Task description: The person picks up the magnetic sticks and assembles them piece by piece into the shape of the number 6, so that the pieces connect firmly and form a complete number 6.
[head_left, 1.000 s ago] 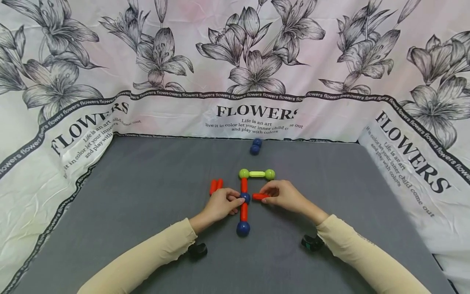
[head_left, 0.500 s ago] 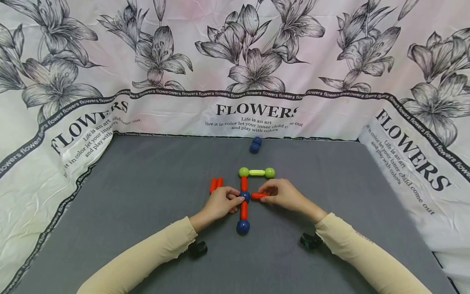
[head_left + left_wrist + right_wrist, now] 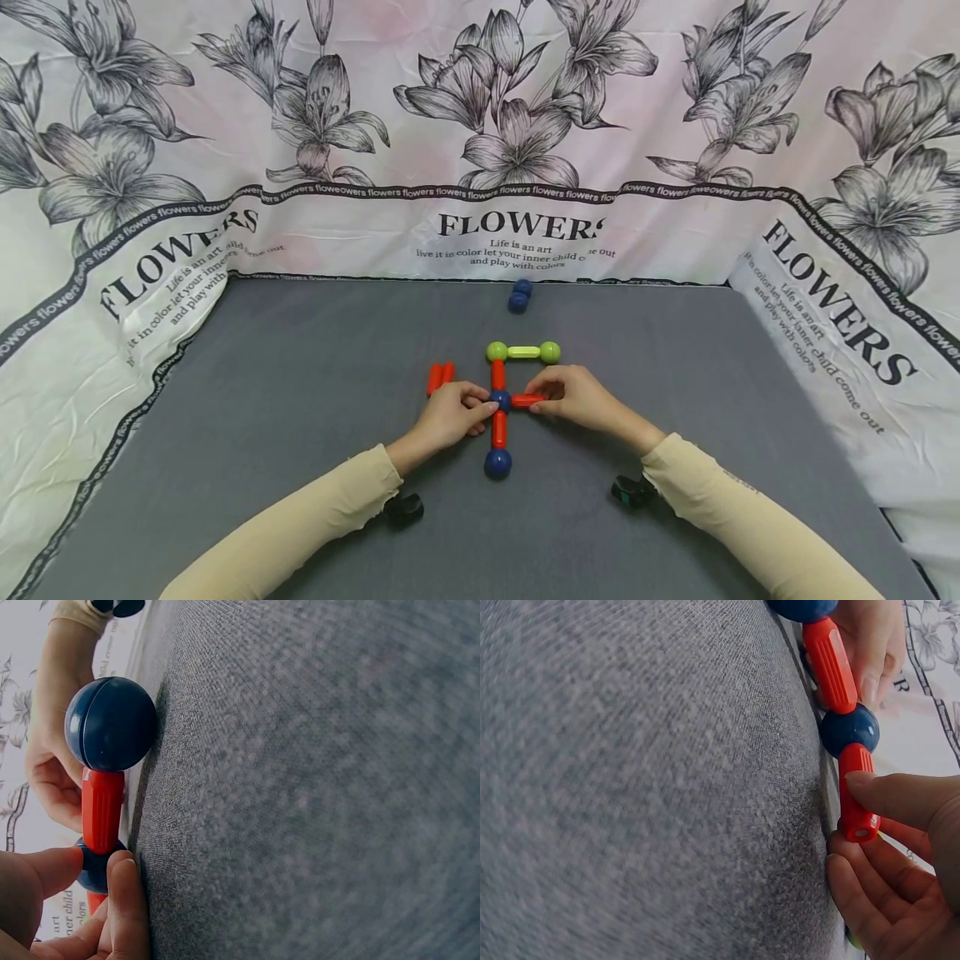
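Observation:
In the head view my left hand [image 3: 452, 408] pinches a blue ball [image 3: 501, 400] at the middle of a standing line of parts. My right hand [image 3: 576, 394] holds a red rod [image 3: 525, 401] between thumb and fingers; in the right wrist view that rod's far end [image 3: 853, 761] touches the ball. One red rod [image 3: 498, 375] runs from the ball to a lime green ball [image 3: 497, 351]. Another red rod [image 3: 499, 429] joins it to a nearer blue ball [image 3: 498, 463]. A lime green rod [image 3: 523, 352] links the first green ball to a second green ball [image 3: 550, 352].
Two loose red rods [image 3: 435, 379] lie side by side beyond my left hand. Two blue balls [image 3: 518, 302] sit at the back of the grey tabletop [image 3: 322, 350], before a flower-printed cloth [image 3: 337, 229]. Black devices [image 3: 405, 510] hang at both wrists.
My right hand has brought its red rod slightly left, closing the small gap to the middle blue ball. My left hand keeps its hold on that ball.

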A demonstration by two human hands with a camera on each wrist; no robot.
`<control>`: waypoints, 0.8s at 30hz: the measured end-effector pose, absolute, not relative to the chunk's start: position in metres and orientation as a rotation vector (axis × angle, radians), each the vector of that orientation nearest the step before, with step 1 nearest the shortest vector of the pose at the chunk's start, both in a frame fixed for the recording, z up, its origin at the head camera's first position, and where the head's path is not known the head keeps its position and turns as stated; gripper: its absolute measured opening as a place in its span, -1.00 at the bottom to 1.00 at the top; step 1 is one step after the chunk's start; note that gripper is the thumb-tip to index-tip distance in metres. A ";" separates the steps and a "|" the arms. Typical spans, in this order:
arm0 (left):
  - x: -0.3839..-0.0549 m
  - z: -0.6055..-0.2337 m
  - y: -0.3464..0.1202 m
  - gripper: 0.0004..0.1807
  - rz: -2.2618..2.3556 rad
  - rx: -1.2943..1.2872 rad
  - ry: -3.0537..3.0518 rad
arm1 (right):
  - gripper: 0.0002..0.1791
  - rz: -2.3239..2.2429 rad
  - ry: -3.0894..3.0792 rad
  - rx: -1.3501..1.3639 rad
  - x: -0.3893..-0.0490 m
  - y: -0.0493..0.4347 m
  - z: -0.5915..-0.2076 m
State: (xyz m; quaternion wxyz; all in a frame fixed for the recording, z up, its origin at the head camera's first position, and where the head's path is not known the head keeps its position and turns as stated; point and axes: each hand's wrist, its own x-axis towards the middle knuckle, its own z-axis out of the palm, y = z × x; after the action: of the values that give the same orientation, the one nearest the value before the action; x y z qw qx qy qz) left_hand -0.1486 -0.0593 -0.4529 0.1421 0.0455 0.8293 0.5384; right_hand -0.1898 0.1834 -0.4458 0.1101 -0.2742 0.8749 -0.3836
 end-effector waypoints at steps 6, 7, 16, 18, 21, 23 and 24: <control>-0.148 -0.452 -0.060 -0.66 1.549 0.136 2.407 | -0.76 -1.114 2.570 -0.795 -0.190 0.182 -0.445; -0.148 -0.452 -0.060 -0.66 1.551 0.138 2.408 | -0.76 -1.114 2.571 -0.792 -0.190 0.181 -0.445; -0.148 -0.451 -0.061 -0.67 1.543 0.144 2.411 | -0.76 -1.121 2.572 -0.779 -0.189 0.180 -0.445; -0.148 -0.451 -0.061 -0.67 1.535 0.154 2.418 | -0.77 -1.119 2.572 -0.778 -0.189 0.180 -0.445; -0.147 -0.452 -0.061 -0.68 1.532 0.159 2.426 | -0.76 -1.118 2.569 -0.777 -0.189 0.180 -0.446; -0.147 -0.451 -0.061 -0.68 1.534 0.157 2.420 | -0.76 -1.117 2.569 -0.778 -0.189 0.180 -0.446; -0.147 -0.451 -0.061 -0.67 1.536 0.153 2.417 | -0.76 -1.116 2.570 -0.780 -0.189 0.181 -0.446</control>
State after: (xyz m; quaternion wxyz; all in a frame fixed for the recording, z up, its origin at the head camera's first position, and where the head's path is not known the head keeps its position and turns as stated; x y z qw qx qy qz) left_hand -0.1472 -0.0612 -0.4510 0.1363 0.0529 0.8349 0.5306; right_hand -0.1891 0.1806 -0.4462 0.1163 -0.2665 0.8776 -0.3811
